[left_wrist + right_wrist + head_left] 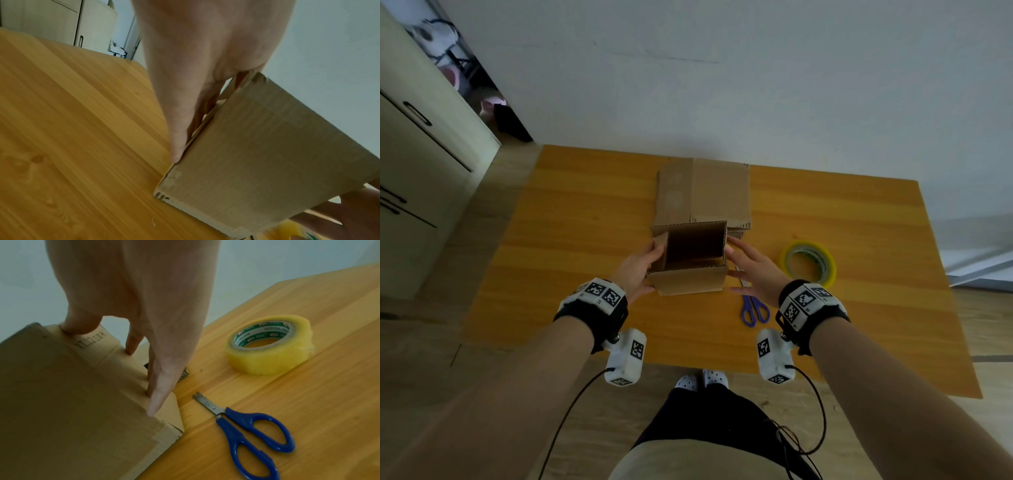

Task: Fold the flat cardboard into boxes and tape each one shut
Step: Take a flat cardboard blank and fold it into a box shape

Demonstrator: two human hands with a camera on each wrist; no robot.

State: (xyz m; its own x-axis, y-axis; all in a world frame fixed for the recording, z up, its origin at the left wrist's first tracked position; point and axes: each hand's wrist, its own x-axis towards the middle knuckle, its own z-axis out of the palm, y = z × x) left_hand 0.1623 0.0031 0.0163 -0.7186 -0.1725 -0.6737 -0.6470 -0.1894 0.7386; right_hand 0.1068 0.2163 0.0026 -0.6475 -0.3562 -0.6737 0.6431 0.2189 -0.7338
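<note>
We are pressing straight fingers of our left hand [639, 265] and right hand [753, 270] against the cardboard box [690, 262] at mid-desk [571, 212], gripping nothing.

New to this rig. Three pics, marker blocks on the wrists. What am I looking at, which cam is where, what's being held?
No robot: a person works with bare hands, wearing a camera on the head and one on each wrist; the checkered blocks are markers on the wrist units.

The wide picture comes from the head, looking down at a wooden table. The other two look along each hand.

On the table: a half-formed cardboard box, open on top, a stack of flat cardboard behind it, a roll of clear tape and blue scissors to the right.

The left hand presses straight fingers against the box's left side; the right hand does the same on the right side. Neither curls round it.
</note>
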